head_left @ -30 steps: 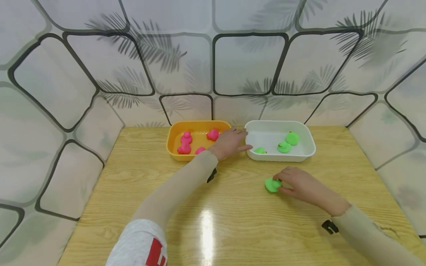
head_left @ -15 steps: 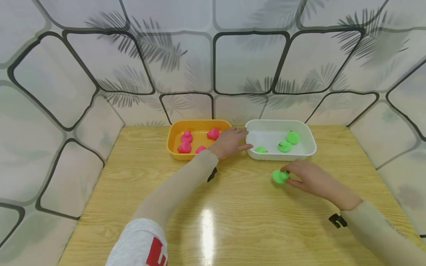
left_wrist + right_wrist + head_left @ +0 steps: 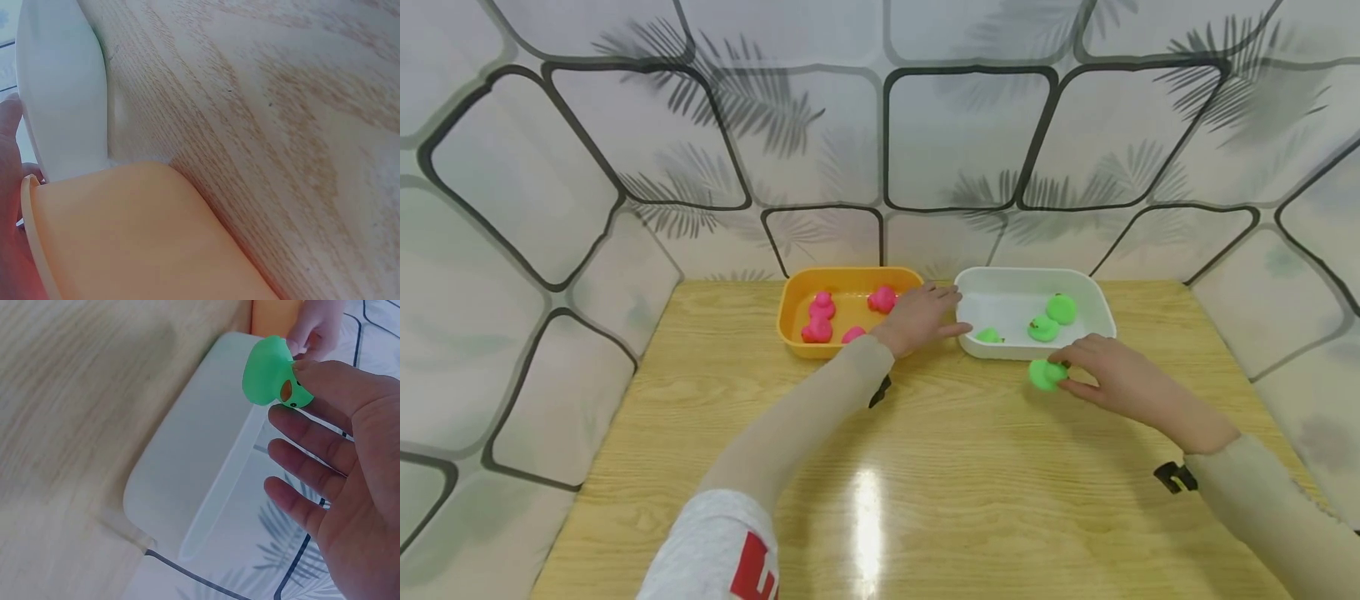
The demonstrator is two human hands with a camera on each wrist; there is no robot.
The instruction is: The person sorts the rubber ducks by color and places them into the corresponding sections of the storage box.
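My right hand (image 3: 1123,379) pinches a green rubber duck (image 3: 1043,375) by its head between thumb and fingers, just in front of the white tray (image 3: 996,296). In the right wrist view the duck's orange beak (image 3: 286,391) and dark eyes show, while the other fingers are spread apart. My left hand (image 3: 916,320) lies palm down over the right end of the orange tray (image 3: 853,282), its outstretched fingertips and thumb reaching the white tray's left rim. The left wrist view catches only part of that hand beside the orange tray's wall (image 3: 137,231).
Inside the white tray sit a green duck (image 3: 1062,309), a second green duck (image 3: 1042,327) and a third green duck (image 3: 989,335), partly hidden by the front wall. Several pink ducks (image 3: 817,328) lie in the orange tray. Behind the wooden table (image 3: 760,400) stands a patterned backdrop (image 3: 962,133).
My right hand has carried the green duck up and to the right, from mid-table to the white tray's front wall. The left hand has kept its place.
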